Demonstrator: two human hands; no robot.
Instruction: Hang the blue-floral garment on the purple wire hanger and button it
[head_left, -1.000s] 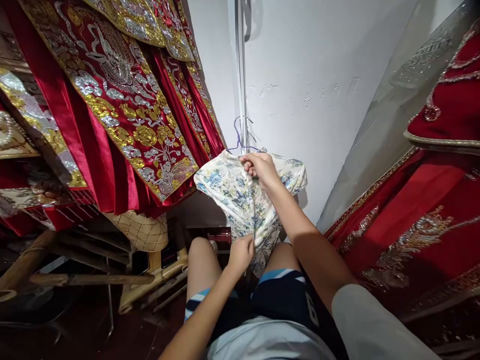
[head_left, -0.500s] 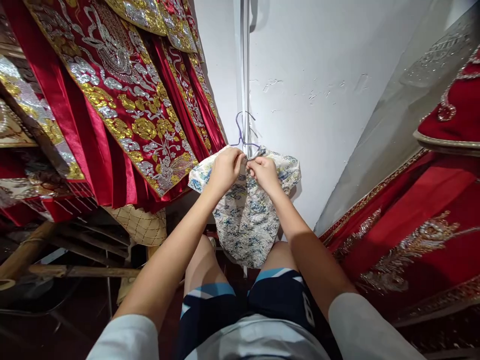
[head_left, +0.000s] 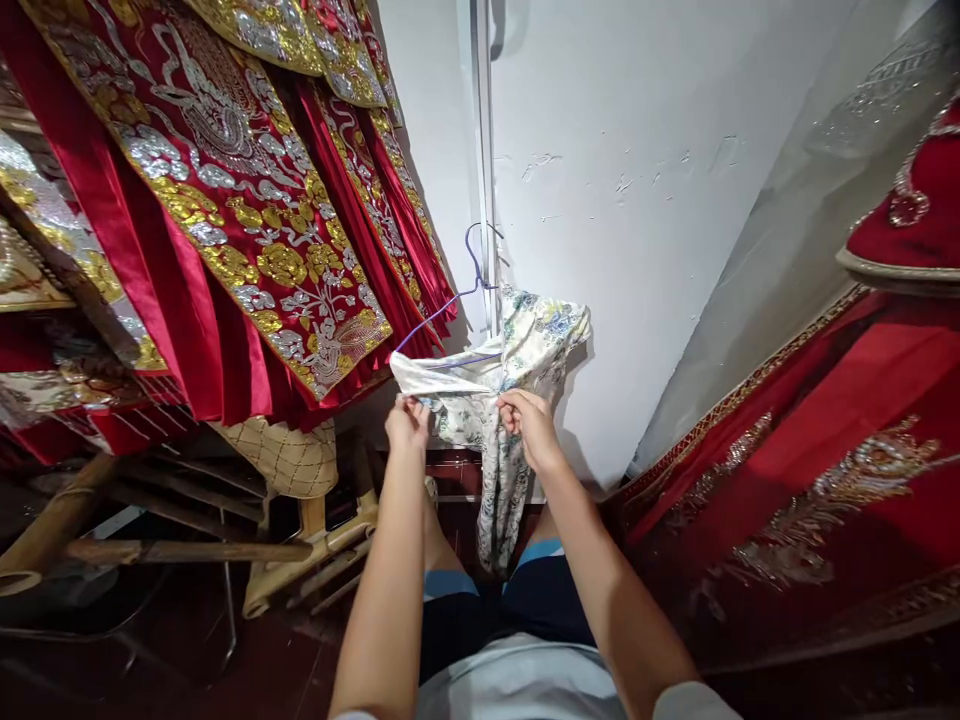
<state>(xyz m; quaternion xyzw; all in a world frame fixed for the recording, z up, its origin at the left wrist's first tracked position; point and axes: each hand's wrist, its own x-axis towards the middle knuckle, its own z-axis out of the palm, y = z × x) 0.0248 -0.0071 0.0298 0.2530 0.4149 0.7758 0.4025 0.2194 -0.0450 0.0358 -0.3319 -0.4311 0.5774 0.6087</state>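
Observation:
A white floral shirt (head_left: 544,340) with blue and green print hangs from a purple wire hanger (head_left: 437,312). The left arm of the hanger is bare down to its tip, where the cloth has slid off the shoulder. My left hand (head_left: 409,422) pinches fabric at the shirt's left side, just below that tip. Near the middle, my right hand (head_left: 529,425) is closed on the front edge, with the lower part bunched and hanging beneath it. The far right shoulder still drapes over the hanger side, whose wire is hidden there.
Red robes with gold and silver sequins (head_left: 281,260) hang at left, above a bamboo frame (head_left: 187,552). A metal pole (head_left: 484,150) runs down the white wall (head_left: 622,110). Red embroidered cloth (head_left: 847,440) and a grey panel (head_left: 757,260) stand at right.
Both hands have moved down from the collar, the left also outward. The shirt's left side is pulled off the shoulder, baring the hanger's left arm, and its lower part has gathered narrower.

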